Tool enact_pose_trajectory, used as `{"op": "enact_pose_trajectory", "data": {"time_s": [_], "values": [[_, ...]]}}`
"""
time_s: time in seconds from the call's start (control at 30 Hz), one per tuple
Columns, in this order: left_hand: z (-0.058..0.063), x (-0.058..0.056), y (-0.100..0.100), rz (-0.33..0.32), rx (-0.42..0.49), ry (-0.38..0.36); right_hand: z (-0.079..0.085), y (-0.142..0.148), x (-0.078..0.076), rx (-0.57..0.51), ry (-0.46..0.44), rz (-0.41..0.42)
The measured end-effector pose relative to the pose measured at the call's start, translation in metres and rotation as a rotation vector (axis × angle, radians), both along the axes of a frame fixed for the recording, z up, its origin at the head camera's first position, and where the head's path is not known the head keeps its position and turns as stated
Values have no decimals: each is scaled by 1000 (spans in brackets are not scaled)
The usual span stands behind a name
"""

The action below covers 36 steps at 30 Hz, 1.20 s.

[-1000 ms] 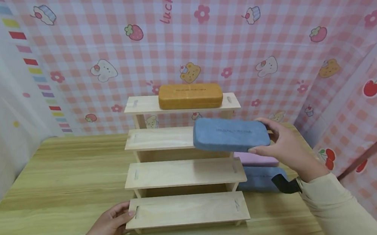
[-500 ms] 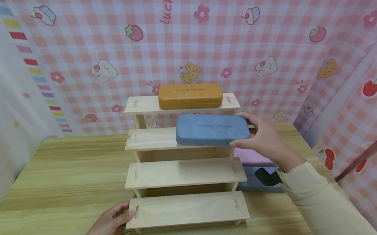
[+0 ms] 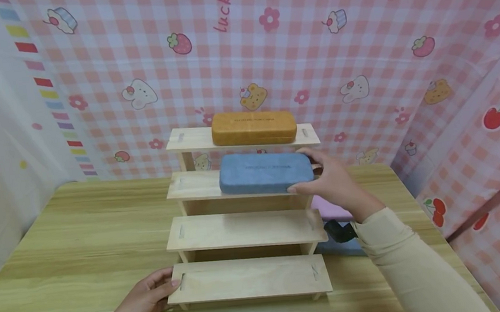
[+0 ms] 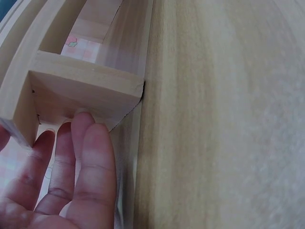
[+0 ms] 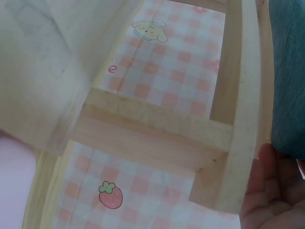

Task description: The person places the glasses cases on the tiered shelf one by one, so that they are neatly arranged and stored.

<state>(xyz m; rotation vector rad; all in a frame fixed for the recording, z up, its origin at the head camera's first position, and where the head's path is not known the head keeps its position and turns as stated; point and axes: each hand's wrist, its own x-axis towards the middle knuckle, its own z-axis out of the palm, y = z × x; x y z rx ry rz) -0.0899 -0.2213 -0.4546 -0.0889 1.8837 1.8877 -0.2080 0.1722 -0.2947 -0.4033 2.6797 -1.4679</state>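
Observation:
A blue glasses case lies along the second-highest step of a four-tier wooden display stand. My right hand grips its right end, thumb at the front and fingers behind. In the right wrist view, fingertips meet the end of the case. On the top step sits a mustard-yellow glasses case. Down at the lowest step, my left hand holds the left end, thumb on top. The left wrist view shows its fingers under the step, against the wooden support.
Right of the stand, a pink case and another blue case lie on the wooden table, partly hidden by the right arm. A checked pink curtain hangs close behind the stand.
My right hand has carried the blue glasses case leftward and slightly up, from beyond the stand's right side onto the second-highest step, where it has straightened. The left hand has stayed put.

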Motion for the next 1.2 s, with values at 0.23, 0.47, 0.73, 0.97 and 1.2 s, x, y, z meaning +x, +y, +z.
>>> {"op": "enact_pose_trajectory", "data": {"time_s": [0.23,0.47,0.73,0.97,1.2], "values": [[0,0,0,1,-11,4,-3,-7,-7,10,-30,15],[-1,0,0,-2,-10,3,-6,-11,-12,27,-24,39],[-1,0,1,-2,-8,4,-7,-13,-15,47,-34,47],[-1,0,0,3,-6,5,-4,-14,-16,93,-32,50],[0,1,1,17,-29,-4,-3,-15,-17,107,-28,90]]}}
